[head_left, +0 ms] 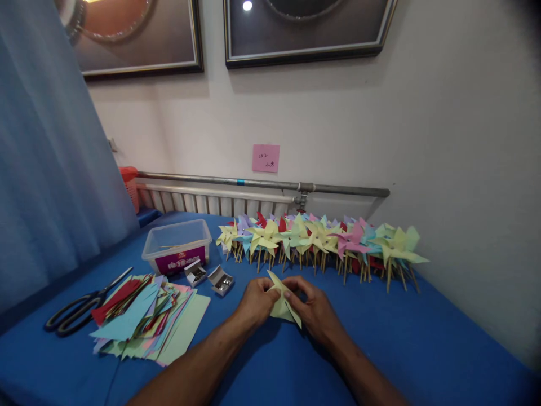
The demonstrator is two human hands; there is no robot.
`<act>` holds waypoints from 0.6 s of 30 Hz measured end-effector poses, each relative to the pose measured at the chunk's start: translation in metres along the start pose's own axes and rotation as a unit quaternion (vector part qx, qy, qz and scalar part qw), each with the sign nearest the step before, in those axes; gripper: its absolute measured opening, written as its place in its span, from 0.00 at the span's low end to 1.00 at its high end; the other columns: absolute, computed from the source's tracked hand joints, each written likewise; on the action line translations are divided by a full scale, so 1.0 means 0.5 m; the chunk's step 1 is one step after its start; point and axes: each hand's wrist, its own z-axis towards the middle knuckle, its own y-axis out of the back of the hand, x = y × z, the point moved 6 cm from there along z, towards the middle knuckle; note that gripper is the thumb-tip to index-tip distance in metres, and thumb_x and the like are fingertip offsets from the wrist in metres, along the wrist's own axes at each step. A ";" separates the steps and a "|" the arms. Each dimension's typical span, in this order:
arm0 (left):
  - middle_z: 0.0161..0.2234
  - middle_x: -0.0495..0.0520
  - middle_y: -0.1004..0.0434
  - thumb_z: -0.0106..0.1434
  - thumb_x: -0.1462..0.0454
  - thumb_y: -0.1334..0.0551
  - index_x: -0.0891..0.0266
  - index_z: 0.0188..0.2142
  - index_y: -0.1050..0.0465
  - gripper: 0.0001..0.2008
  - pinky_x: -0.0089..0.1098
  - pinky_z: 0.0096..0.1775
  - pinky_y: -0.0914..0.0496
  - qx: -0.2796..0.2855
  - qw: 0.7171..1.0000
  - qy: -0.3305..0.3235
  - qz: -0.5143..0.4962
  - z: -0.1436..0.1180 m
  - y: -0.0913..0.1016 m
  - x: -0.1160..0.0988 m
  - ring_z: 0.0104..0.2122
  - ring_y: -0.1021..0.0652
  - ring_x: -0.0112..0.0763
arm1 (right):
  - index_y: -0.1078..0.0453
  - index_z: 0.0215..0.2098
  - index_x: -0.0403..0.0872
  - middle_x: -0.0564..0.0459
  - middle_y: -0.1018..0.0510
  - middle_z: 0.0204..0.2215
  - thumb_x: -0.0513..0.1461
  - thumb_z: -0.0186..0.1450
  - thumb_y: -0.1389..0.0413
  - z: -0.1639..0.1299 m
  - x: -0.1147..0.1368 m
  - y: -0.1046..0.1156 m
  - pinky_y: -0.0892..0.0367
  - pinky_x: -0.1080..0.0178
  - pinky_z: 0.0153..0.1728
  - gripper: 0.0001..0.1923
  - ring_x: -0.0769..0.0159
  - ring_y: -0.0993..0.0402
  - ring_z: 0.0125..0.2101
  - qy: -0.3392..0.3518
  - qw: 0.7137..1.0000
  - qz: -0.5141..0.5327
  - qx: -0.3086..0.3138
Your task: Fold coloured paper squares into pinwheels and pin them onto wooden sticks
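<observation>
Both hands meet over the blue table (422,338), pinching one light yellow paper piece (282,304) that is partly folded, its points sticking out above and below the fingers. My left hand (253,303) grips its left side and my right hand (313,307) grips its right side. Just beyond the hands runs a long row of finished paper pinwheels (321,239) on wooden sticks, in yellow, pink, blue, purple and red.
A messy stack of coloured paper sheets (147,321) lies at the left, with black scissors (80,310) beside it. Two small open boxes of pins (209,276) and a clear plastic tub (177,245) sit behind. A radiator and pipe (262,185) line the wall.
</observation>
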 end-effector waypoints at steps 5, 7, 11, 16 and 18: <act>0.16 0.43 0.34 0.52 0.68 0.36 0.62 0.20 0.34 0.08 0.26 0.23 0.44 0.000 1.000 0.013 0.004 0.000 0.000 0.001 0.17 0.36 0.22 | 0.24 0.45 0.49 0.51 0.18 0.36 0.43 0.64 0.44 0.004 -0.016 0.000 0.30 0.59 0.41 0.13 0.58 0.22 0.37 -0.023 1.000 -0.006 -0.015; 0.16 0.43 0.34 0.52 0.68 0.35 0.62 0.20 0.34 0.09 0.26 0.23 0.45 0.002 1.000 0.019 0.004 0.000 0.001 0.003 0.17 0.36 0.22 | 0.25 0.46 0.49 0.51 0.18 0.36 0.43 0.64 0.44 0.004 -0.026 -0.001 0.30 0.59 0.40 0.14 0.59 0.22 0.37 -0.039 0.999 -0.003 -0.020; 0.16 0.44 0.34 0.51 0.66 0.33 0.62 0.20 0.34 0.10 0.26 0.23 0.45 0.009 1.000 0.018 0.000 0.004 -0.001 0.009 0.17 0.36 0.22 | 0.26 0.47 0.48 0.51 0.19 0.37 0.42 0.63 0.44 0.004 -0.040 -0.005 0.30 0.60 0.37 0.15 0.59 0.22 0.36 -0.070 0.997 0.019 -0.022; 0.17 0.45 0.33 0.50 0.65 0.33 0.62 0.20 0.34 0.10 0.26 0.23 0.44 0.007 1.000 0.020 -0.021 0.007 -0.005 0.020 0.17 0.35 0.22 | 0.27 0.46 0.47 0.51 0.20 0.36 0.42 0.63 0.44 0.004 -0.038 -0.004 0.30 0.60 0.37 0.14 0.61 0.23 0.35 -0.076 0.996 0.033 -0.027; 0.17 0.46 0.32 0.50 0.64 0.33 0.62 0.21 0.32 0.09 0.26 0.23 0.43 0.010 0.999 0.021 -0.027 0.007 -0.006 0.022 0.17 0.35 0.23 | 0.27 0.46 0.47 0.52 0.20 0.36 0.42 0.63 0.45 0.004 -0.039 -0.006 0.31 0.61 0.37 0.14 0.61 0.24 0.35 -0.076 0.996 0.043 -0.025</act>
